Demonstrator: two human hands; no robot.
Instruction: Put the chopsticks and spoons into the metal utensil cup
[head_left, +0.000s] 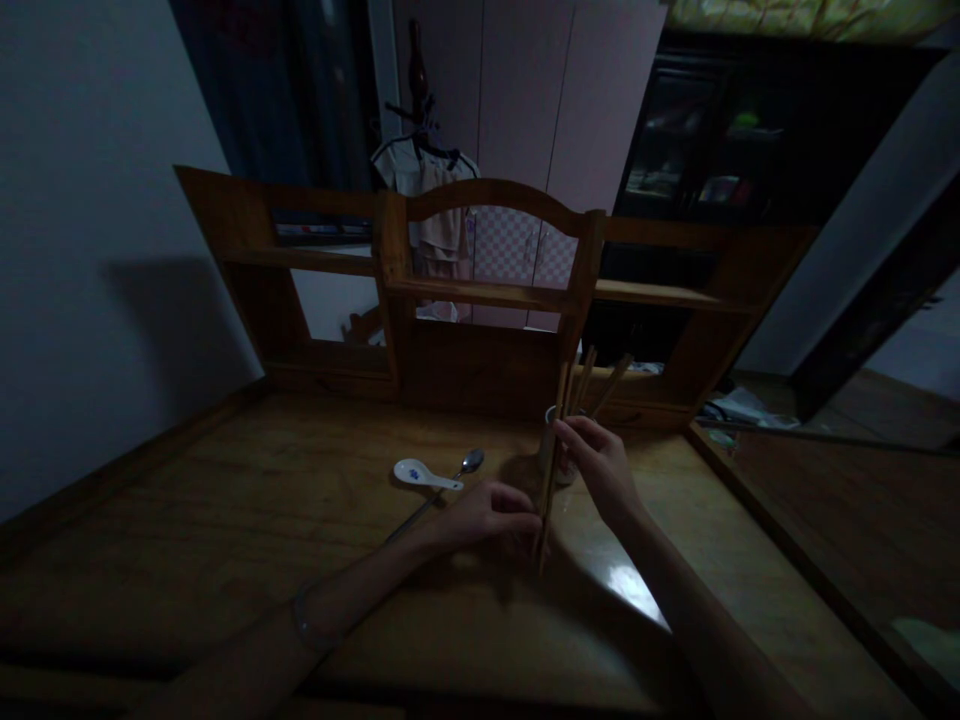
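Slim wooden chopsticks (551, 490) stand nearly upright between my two hands, above the desk. Near their lower end, my left hand (491, 515) pinches them between thumb and fingers. Higher up, my right hand (596, 460) grips the same chopsticks. Just behind my right hand is a cup (550, 440), partly hidden, with several more chopsticks (616, 380) leaning out of it. To the left, a white soup spoon (416, 474) with a blue mark lies on the desk. Its handle crosses a long-handled metal spoon (472, 461), part of which my left forearm covers.
A wooden shelf unit (487, 292) runs along the back of the desk (300, 470). A wall (112, 250) borders the left side, and a raised edge (750, 510) runs down the right. Behind stand a coat rack with clothes (427, 180) and pink cabinets (525, 100). The light is dim.
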